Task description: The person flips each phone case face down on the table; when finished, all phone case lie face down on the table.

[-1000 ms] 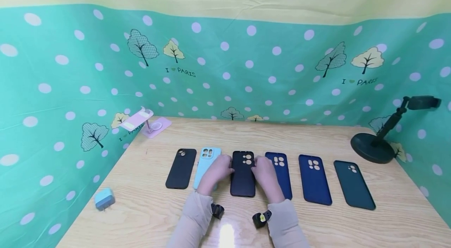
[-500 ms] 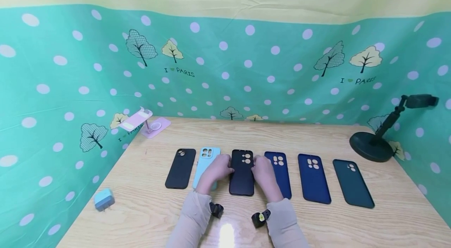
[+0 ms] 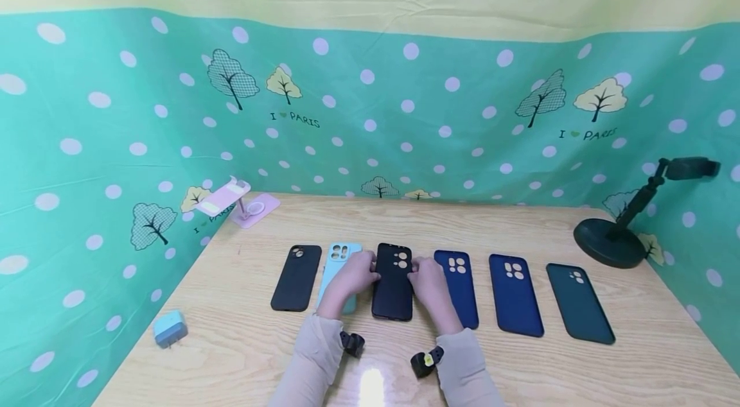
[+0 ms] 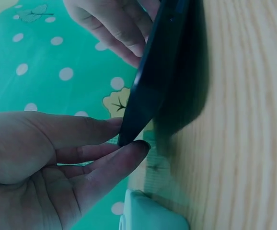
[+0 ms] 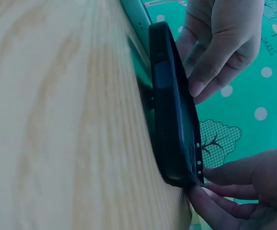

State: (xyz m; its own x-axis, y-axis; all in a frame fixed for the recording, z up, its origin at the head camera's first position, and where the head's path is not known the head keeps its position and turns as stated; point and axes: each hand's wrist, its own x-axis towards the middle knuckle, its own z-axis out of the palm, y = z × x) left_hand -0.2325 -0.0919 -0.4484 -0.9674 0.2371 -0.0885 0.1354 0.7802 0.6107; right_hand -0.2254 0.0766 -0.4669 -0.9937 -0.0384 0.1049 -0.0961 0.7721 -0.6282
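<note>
A black phone case (image 3: pixel 393 294) with a camera cutout lies between both hands in the head view. My left hand (image 3: pixel 356 273) pinches its left edge between thumb and fingers, plain in the left wrist view. On the other side, my right hand (image 3: pixel 429 280) pinches the right edge near the cutout end. A dark shadow and a gap under the case (image 4: pixel 153 72) show it raised off the wood at least in part. Left of it is a light blue phone case (image 3: pixel 331 272), partly hidden by my left hand. A blue phone case (image 3: pixel 461 294) lies close by my right hand.
Further left lies another black phone case (image 3: pixel 297 282). To the right are a second blue case (image 3: pixel 517 304) and a dark green case (image 3: pixel 581 307). A pink stand (image 3: pixel 248 211), a black stand (image 3: pixel 613 243) and a light blue charger plug (image 3: pixel 170 329) stand around the table (image 3: pixel 231 368).
Both hands have shifted slightly left with the black phone case between them, and the case now leans a little. The other cases have stayed in place.
</note>
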